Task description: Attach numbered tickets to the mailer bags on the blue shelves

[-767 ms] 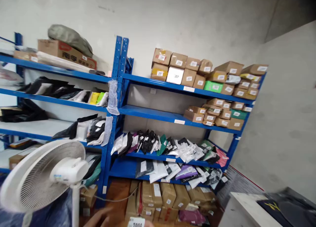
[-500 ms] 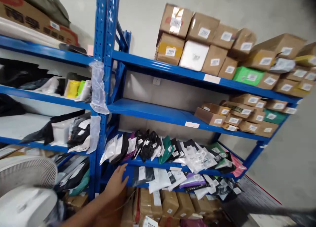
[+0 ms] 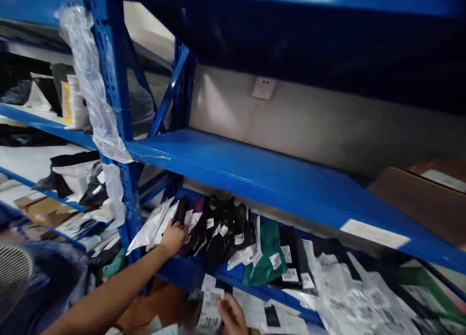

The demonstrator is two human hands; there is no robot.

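My left hand (image 3: 174, 237) reaches into the row of upright parcel bags (image 3: 218, 230) on a blue shelf (image 3: 189, 272), its fingers curled among the white and black bags at the row's left end. What it grips, if anything, is hidden. Low in the view my right hand (image 3: 230, 315) is closed on white paper labels (image 3: 211, 303) printed with numbers. A green bag (image 3: 267, 257) and black bags stand further right in the same row.
Above the bags runs a bare blue shelf (image 3: 276, 175) with a wall socket (image 3: 263, 88) behind it. A blue upright post (image 3: 116, 107) wrapped in clear plastic stands left. Brown boxes (image 3: 418, 199) sit right. A white fan (image 3: 12, 272) edge shows lower left.
The view has closed in on the rack and dropped lower. My left hand has risen from the lower shelf edge into the row of bags. My right hand with the labels has come into view.
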